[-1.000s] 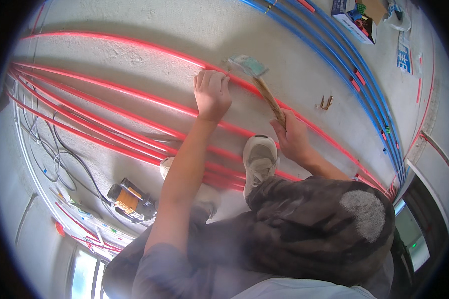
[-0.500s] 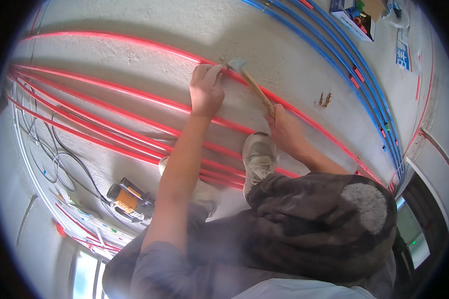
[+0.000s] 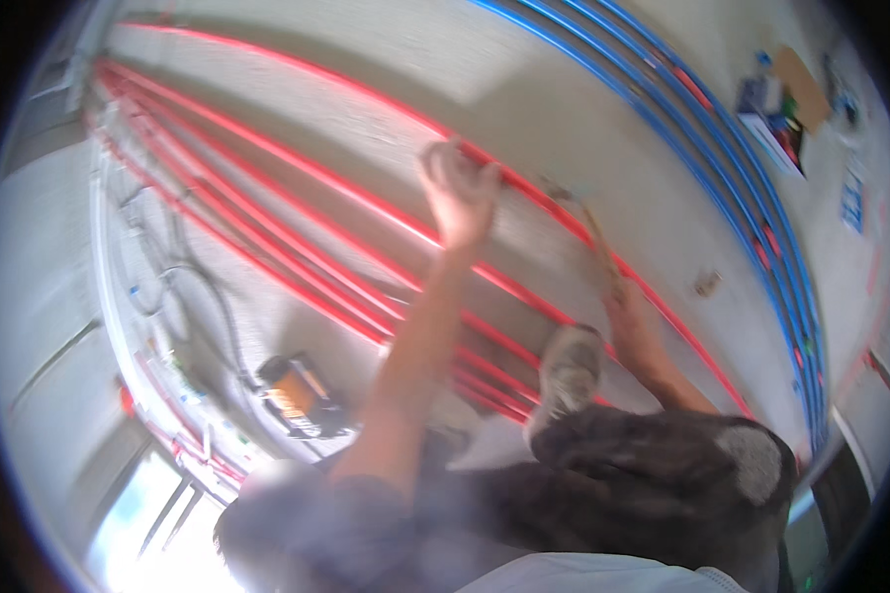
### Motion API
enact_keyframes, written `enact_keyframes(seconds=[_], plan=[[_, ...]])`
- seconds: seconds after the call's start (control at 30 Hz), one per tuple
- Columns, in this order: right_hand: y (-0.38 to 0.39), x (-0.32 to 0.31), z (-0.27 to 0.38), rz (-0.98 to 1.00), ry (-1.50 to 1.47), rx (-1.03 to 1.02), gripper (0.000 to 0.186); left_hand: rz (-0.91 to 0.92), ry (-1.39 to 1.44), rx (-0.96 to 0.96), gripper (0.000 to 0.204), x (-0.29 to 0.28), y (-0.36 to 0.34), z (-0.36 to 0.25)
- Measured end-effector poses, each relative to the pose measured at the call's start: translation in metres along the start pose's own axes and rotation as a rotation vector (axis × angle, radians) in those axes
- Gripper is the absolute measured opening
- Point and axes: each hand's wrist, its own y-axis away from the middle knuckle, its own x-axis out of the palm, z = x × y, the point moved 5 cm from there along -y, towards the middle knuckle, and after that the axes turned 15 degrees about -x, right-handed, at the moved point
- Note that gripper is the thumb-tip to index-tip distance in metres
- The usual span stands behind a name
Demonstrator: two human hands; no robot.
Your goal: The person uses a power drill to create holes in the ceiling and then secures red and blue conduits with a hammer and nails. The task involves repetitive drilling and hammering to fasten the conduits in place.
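Grey floor (image 3: 396,49) carried the outermost red pipe (image 3: 366,90), running diagonally. Wood-handled hammer (image 3: 601,245) had its blurred head right by that pipe, contact unclear. Right hand (image 3: 622,302) was wrapped round the handle, probably for control. Left hand (image 3: 460,195) was half-curled at the pipe, likely steadying it; blur hid whether it actually gripped.

you can pass over floor (image 3: 583,128) between far red pipe (image 3: 539,201) and blue pipes (image 3: 653,119), red bundle (image 3: 297,205) blocking left, your shoe (image 3: 570,368) blocking near
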Motion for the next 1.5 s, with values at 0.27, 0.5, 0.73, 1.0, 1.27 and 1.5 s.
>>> enact_keyframes(seconds=[0.27,0.5,0.73,1.0,1.27,1.5], plan=[[-0.006,-0.014,0.036,0.096,-0.093,0.081,0.024,-0.188,-0.232,-0.482,0.082,-0.03,-0.106,-0.019],[-0.006,-0.019,0.027,0.035,-0.014,-0.062,0.026,-0.226,-0.225,-0.288,0.083,-0.019,-0.11,0.016],[-0.001,-0.019,0.018,0.028,-0.029,0.046,0.026,-0.199,-0.284,-0.166,0.087,-0.021,-0.11,-0.006],[-0.001,-0.013,0.018,0.024,0.002,0.039,0.026,-0.067,-0.197,-0.25,0.088,-0.025,-0.082,0.012],[0.003,-0.01,0.03,0.015,0.1,-0.032,0.027,0.093,0.031,-0.345,0.089,0.0,-0.052,-0.007],[-0.004,-0.025,0.041,-0.077,-0.018,-0.051,0.027,0.032,0.042,-0.356,0.102,-0.004,-0.051,0.0]])
